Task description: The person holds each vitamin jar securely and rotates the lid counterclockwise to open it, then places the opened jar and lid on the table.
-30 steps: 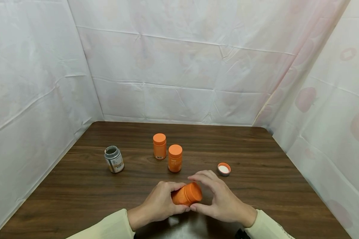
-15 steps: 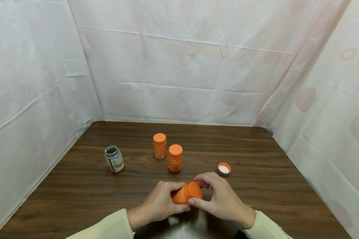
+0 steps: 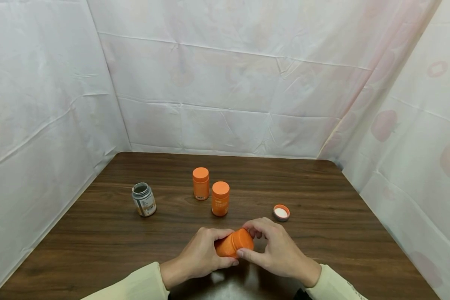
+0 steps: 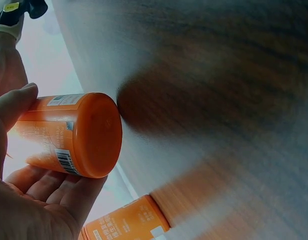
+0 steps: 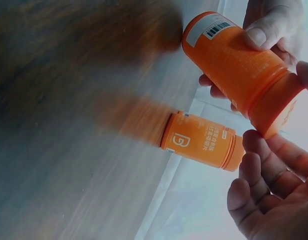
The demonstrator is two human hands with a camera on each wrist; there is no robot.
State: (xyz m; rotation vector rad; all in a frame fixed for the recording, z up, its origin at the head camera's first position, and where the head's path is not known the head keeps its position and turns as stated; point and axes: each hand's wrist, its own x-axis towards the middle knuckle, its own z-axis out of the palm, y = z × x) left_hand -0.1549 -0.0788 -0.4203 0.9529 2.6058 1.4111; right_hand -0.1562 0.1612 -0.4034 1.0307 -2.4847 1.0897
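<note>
My left hand (image 3: 198, 253) grips the body of an orange pill bottle (image 3: 226, 246) near the table's front, thumb on the near side and fingers on the far side. The bottle leans over, its orange cap (image 3: 243, 238) pointing right. My right hand (image 3: 275, 248) pinches that cap between thumb and fingertips, as the right wrist view also shows. Barcoded labels mark the bottle body (image 4: 54, 142) in the left wrist view, where its round base faces the camera. The lower edge of the base comes right down at the table surface in both wrist views.
Two capped orange bottles stand behind the hands, one nearer (image 3: 220, 200) and one farther (image 3: 200, 184). A grey bottle (image 3: 144, 200) without a lid stands at left. To the right lies an upturned lid (image 3: 281, 213) with a white liner. White sheets (image 3: 225, 83) enclose the wooden table (image 3: 345, 233).
One second ago the right hand's fingers were spread around the cap; since then they have drawn in and pinched it. The left hand and bottle have stayed in place.
</note>
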